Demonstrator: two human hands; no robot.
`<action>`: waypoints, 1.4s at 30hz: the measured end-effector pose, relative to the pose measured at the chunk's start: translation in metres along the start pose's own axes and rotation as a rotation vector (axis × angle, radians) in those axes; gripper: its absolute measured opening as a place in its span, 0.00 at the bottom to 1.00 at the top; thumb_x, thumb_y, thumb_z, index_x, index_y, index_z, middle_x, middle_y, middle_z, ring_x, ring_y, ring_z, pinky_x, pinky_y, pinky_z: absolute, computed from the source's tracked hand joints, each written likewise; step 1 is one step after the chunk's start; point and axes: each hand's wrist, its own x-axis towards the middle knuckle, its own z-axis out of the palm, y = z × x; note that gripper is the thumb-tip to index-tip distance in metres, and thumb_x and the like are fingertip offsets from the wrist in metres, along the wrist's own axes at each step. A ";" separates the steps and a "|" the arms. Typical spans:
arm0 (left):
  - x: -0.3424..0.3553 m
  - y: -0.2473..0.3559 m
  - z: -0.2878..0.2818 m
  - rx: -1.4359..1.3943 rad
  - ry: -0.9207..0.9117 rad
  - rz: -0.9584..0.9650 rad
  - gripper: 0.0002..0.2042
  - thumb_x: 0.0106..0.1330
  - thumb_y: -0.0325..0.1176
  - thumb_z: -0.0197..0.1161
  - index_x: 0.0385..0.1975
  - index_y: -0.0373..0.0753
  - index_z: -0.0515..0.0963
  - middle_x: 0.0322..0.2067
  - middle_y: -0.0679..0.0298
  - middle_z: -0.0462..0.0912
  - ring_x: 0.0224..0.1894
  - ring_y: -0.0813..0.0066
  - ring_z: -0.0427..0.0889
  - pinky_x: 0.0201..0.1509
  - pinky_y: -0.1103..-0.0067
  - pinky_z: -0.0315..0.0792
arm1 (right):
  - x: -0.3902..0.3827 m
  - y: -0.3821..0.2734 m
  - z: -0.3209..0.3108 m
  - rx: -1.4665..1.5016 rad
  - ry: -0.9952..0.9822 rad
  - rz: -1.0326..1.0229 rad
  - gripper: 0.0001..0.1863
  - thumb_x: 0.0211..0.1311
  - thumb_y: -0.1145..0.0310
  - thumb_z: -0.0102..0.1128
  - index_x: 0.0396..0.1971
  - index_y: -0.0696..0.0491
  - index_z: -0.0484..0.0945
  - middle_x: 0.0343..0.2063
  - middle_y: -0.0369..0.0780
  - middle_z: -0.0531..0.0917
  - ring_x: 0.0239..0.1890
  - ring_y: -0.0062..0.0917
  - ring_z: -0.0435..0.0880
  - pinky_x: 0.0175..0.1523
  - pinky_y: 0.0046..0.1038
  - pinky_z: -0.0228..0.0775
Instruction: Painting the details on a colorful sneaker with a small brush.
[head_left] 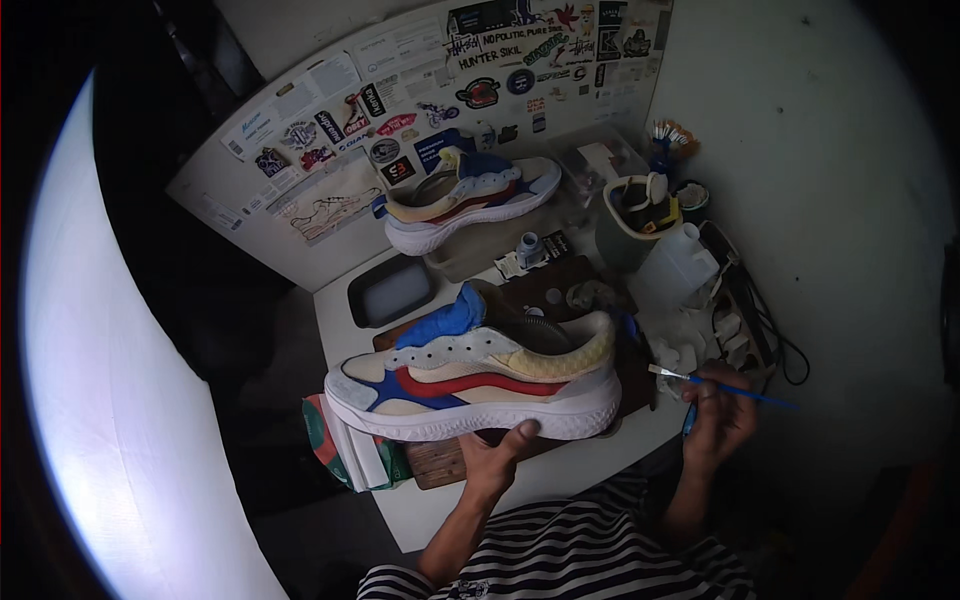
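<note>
My left hand (490, 460) grips a low sneaker (470, 380) by its thick white sole, side-on with the toe to the left. The shoe has cream, red and blue panels, a blue tongue and a pale yellow collar. At the right, my right hand (718, 420) holds a slim blue-handled paintbrush (735, 393), its flat bristle tip pointing left, apart from the shoe's heel. A wooden board (435, 465) lies beneath the shoe. A similar sneaker (470, 205) sits farther back on a greyish container, near a small open bottle (530, 250).
A grey tray (390, 298), a green bin (620, 245), brushes in a cup (665, 150), a clear box (590, 150), a plastic jug (675, 265) and cabled power strips (730, 330) crowd the back and right. A sticker-covered panel (250, 205) backs the table; a bright softbox (110, 380) stands left.
</note>
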 end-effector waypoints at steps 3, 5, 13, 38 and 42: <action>0.012 0.007 0.003 -0.318 -0.047 -0.050 0.36 0.53 0.40 0.73 0.61 0.30 0.67 0.53 0.51 0.79 0.54 0.60 0.80 0.59 0.66 0.75 | 0.003 0.001 -0.009 0.006 0.075 0.003 0.07 0.64 0.76 0.56 0.40 0.63 0.75 0.28 0.42 0.79 0.25 0.19 0.75 0.32 0.20 0.66; 0.017 0.015 -0.004 -0.382 -0.097 -0.121 0.37 0.52 0.44 0.71 0.61 0.30 0.68 0.53 0.50 0.79 0.54 0.56 0.80 0.60 0.64 0.75 | 0.003 0.002 -0.016 0.047 0.116 -0.017 0.08 0.64 0.76 0.55 0.39 0.63 0.75 0.29 0.43 0.80 0.24 0.19 0.75 0.32 0.20 0.66; 0.022 0.024 -0.024 -0.812 -0.140 -0.188 0.38 0.49 0.50 0.63 0.62 0.36 0.70 0.54 0.52 0.80 0.53 0.53 0.81 0.58 0.58 0.78 | -0.005 0.004 -0.026 0.040 0.158 0.027 0.09 0.64 0.73 0.55 0.39 0.63 0.76 0.25 0.42 0.80 0.22 0.19 0.75 0.31 0.21 0.66; 0.020 0.016 -0.016 -0.686 -0.115 -0.131 0.42 0.54 0.60 0.64 0.65 0.40 0.65 0.58 0.51 0.75 0.57 0.49 0.78 0.59 0.53 0.77 | 0.000 -0.018 -0.016 0.037 0.074 0.000 0.07 0.63 0.77 0.54 0.40 0.61 0.75 0.26 0.42 0.81 0.24 0.20 0.76 0.34 0.22 0.67; 0.011 0.027 -0.003 -0.564 -0.114 -0.123 0.40 0.52 0.51 0.66 0.65 0.38 0.65 0.56 0.54 0.77 0.56 0.54 0.80 0.59 0.57 0.78 | 0.016 -0.038 -0.003 0.066 -0.118 -0.269 0.07 0.59 0.80 0.56 0.38 0.60 0.76 0.28 0.44 0.84 0.26 0.24 0.81 0.37 0.26 0.72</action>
